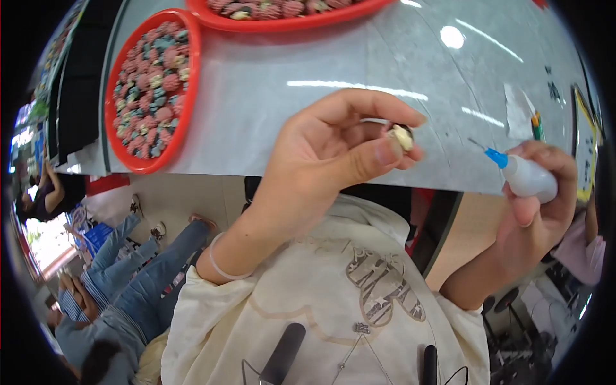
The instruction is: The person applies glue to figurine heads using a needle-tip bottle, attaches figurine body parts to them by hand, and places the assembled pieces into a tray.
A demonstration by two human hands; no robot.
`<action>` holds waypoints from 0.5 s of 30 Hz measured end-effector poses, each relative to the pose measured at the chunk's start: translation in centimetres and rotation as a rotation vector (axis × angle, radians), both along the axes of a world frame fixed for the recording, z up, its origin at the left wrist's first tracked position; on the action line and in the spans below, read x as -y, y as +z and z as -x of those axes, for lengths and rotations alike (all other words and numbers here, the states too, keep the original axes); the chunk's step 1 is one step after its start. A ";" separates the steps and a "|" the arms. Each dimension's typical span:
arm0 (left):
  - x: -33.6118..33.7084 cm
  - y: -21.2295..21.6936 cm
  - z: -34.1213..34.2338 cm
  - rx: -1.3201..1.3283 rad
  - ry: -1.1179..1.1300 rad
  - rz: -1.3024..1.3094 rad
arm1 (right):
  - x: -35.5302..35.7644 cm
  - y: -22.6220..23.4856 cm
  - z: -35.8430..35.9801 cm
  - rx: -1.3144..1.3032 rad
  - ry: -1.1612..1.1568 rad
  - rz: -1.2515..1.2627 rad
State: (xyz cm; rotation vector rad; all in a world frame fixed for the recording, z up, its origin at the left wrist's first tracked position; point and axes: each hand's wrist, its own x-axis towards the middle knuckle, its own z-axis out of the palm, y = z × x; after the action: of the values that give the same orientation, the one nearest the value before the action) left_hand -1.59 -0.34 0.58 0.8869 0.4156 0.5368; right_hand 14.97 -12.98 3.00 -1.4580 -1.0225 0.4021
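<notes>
Head view: the left hand (321, 147) pinches a small cream-and-dark piece (403, 137) over the tabletop (256, 128), and the right hand (544, 219) grips a white squeeze bottle (531, 179) with a blue-based needle (495, 157). Farther off, two red trays (194, 58) hold mostly pink pieces (171, 83).

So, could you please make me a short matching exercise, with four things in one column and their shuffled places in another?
Things
1. Small cream-and-dark piece
2. White squeeze bottle with a blue-based needle tip
3. Oval red tray full of pink, blue and cream pieces
4. Thin whitish band

Places
A. On the glossy grey table, at the person's left
B. Around the left forearm
C. Pinched in the left hand
D. Held in the right hand

Pairs: 1-C, 2-D, 3-A, 4-B
</notes>
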 end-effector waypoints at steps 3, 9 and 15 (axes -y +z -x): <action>0.3 -0.6 0.1 0.023 -0.034 0.019 | 0.7 0.5 -0.8 -0.101 0.088 0.021; 1.3 -0.5 -0.4 0.001 -0.040 -0.022 | 1.0 0.9 -1.7 -0.046 0.210 0.091; 1.7 -0.2 -0.5 -0.022 -0.065 0.015 | 0.7 0.8 -1.1 -0.035 0.155 0.119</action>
State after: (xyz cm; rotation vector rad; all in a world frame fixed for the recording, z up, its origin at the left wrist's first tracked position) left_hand -1.08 -2.04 0.38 0.8895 0.4091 0.4636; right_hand 16.10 -13.69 3.75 -1.4768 -1.1028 0.6073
